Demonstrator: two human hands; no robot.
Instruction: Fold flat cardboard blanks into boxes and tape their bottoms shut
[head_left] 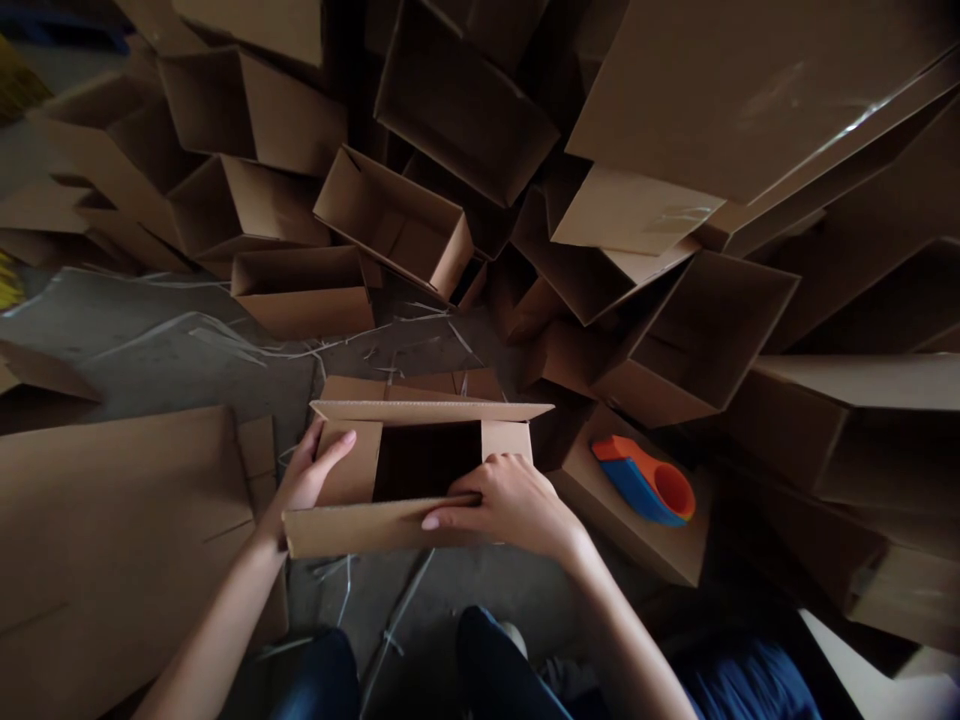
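A small cardboard box [341, 530] is in front of me, its two short flaps folded inward. Its long far flap [431, 411] and long near flap stand outward, and a dark gap shows between the short ones. My left hand [309, 470] holds the box's left end, thumb over the left short flap. With the thumb outside and the fingers curled over the inner side, my right hand [502, 500] grips the near flap. To the right, an orange and blue tape dispenser [645, 480] lies on another cardboard box [600, 515].
Open cardboard boxes [394, 220] are heaped at the back and right. A large carton [112, 540] stands at the left. White strapping strips [217, 330] lie loose on the grey floor [150, 370]. My knees [495, 660] are at the bottom.
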